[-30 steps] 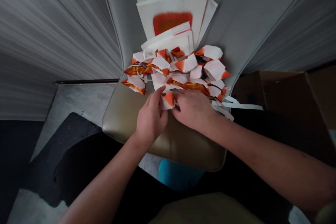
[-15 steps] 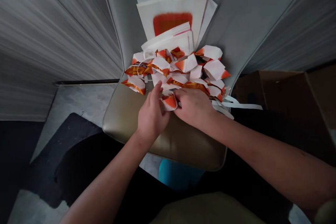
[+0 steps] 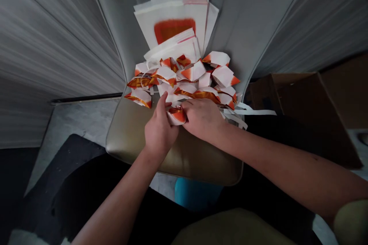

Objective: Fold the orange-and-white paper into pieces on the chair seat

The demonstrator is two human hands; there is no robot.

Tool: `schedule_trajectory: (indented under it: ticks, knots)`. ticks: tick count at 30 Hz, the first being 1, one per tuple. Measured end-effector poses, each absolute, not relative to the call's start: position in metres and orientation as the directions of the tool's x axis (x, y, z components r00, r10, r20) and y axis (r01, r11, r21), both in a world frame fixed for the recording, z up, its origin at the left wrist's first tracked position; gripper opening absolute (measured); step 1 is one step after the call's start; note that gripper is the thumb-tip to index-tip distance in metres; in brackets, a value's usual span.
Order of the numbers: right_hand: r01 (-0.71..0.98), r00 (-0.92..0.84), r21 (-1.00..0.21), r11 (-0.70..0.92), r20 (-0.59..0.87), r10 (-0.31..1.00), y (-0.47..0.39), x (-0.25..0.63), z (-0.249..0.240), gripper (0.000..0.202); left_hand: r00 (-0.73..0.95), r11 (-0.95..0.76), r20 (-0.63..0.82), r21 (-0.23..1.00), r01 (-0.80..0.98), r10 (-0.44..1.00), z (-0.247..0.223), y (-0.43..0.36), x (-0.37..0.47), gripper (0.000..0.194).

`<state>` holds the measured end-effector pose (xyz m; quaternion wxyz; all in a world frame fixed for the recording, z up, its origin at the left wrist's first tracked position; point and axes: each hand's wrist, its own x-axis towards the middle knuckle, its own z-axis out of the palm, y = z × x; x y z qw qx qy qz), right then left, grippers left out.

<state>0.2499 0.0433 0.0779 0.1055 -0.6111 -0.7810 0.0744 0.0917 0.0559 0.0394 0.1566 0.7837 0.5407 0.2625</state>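
Between my two hands is a small piece of folded paper (image 3: pixel 176 115), white outside with orange-red and gold showing in its hollow. My left hand (image 3: pixel 161 130) grips its left side, thumb and fingers around it. My right hand (image 3: pixel 202 118) closes on its right end, knuckles up, so the fingertips are hidden. Just beyond my hands, several folded paper pieces (image 3: pixel 194 71) of the same white, orange and gold lie heaped on the chair seat (image 3: pixel 126 130). White paper strips (image 3: pixel 253 112) stick out to the right of my right hand.
Flat white sheets (image 3: pixel 143 19) with an orange-red and gold patch lean against the grey chair back (image 3: pixel 244 11). A smaller stack of folded white paper (image 3: pixel 184 48) rests before them. An open cardboard box (image 3: pixel 310 99) stands at the right. Something blue (image 3: pixel 195 195) shows below the seat.
The view has shifted a little, so the chair and papers appear further left. Both hands keep hold of the folded paper, and the right-hand fingers have shifted slightly at its end.
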Motion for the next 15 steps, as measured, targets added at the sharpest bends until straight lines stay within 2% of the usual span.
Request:
schedule_trajectory:
  ticks: [4,10,15]
  knots:
    - [0.939,-0.173,-0.295,0.179,0.045,0.984,0.045,0.252,0.079,0.02,0.335,-0.431,0.272,0.55,0.715,0.902,0.04,0.055,0.088,0.08]
    - [0.909,-0.159,-0.387,0.154,0.019,0.987,0.046,0.255,0.086,0.019,0.371,-0.551,0.409,0.568,0.611,0.834,0.045,0.055,0.081,0.039]
    - [0.9,-0.164,-0.411,0.144,-0.014,0.986,0.044,0.255,0.087,0.02,0.407,-0.59,0.429,0.533,0.606,0.806,0.048,0.058,0.081,0.033]
